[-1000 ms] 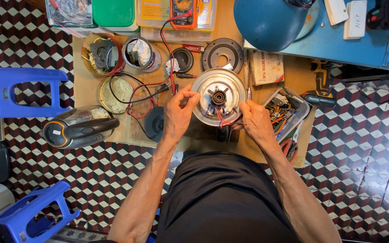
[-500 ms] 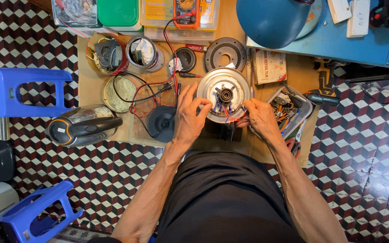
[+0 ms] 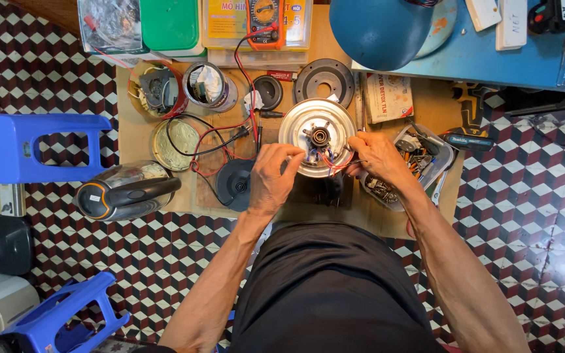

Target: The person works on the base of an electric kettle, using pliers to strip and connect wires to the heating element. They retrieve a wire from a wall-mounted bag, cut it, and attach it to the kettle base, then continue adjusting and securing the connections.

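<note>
Wires (image 3: 327, 159) — red and blue — lay at the near rim of the round metal plate (image 3: 303, 127), mid-board, crowded by a black base (image 3: 233, 185) and parts tray (image 3: 420, 163). Left hand (image 3: 273, 180) and right hand (image 3: 379, 157) pinched them — fingers closed. Beyond sat a dark ring (image 3: 324, 82).

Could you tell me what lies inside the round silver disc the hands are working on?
The round silver disc shows a dark central hub and red and blue wires near its lower edge; both hands cover part of that edge.
</note>
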